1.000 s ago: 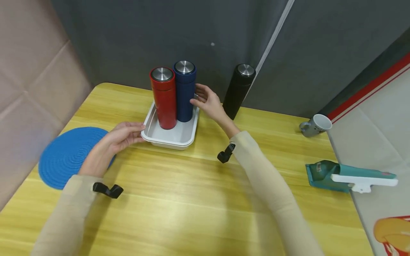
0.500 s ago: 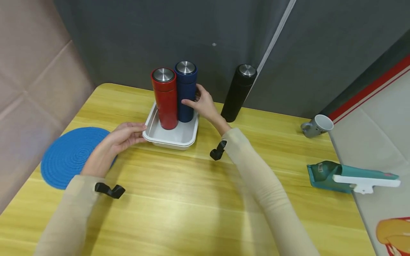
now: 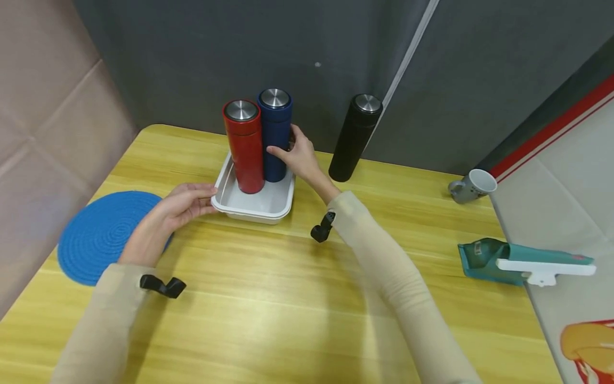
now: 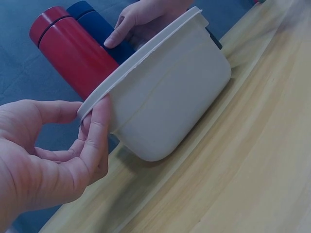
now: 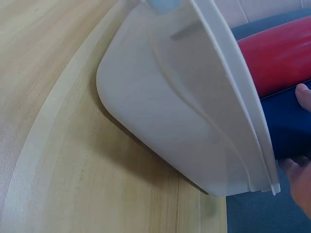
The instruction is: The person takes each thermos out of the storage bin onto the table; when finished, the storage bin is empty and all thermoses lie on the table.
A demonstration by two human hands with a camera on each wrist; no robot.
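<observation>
The right hand (image 3: 299, 154) wraps its grip around the blue flask (image 3: 275, 136), which stands upright in the white tray (image 3: 268, 205) touching the red flask (image 3: 244, 146), while the left hand (image 3: 179, 205) pinches the tray's near-left rim. Two flasks sit in the tray; the black flask (image 3: 354, 137) stands apart on the tabletop (image 3: 288, 298), apparently not yet loaded.

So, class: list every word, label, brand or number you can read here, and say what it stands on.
None can be read.
Teal pouch: its small label is too blurred.
Red flask, blue flask, black flask, mug, white tray: no text visible.
</observation>
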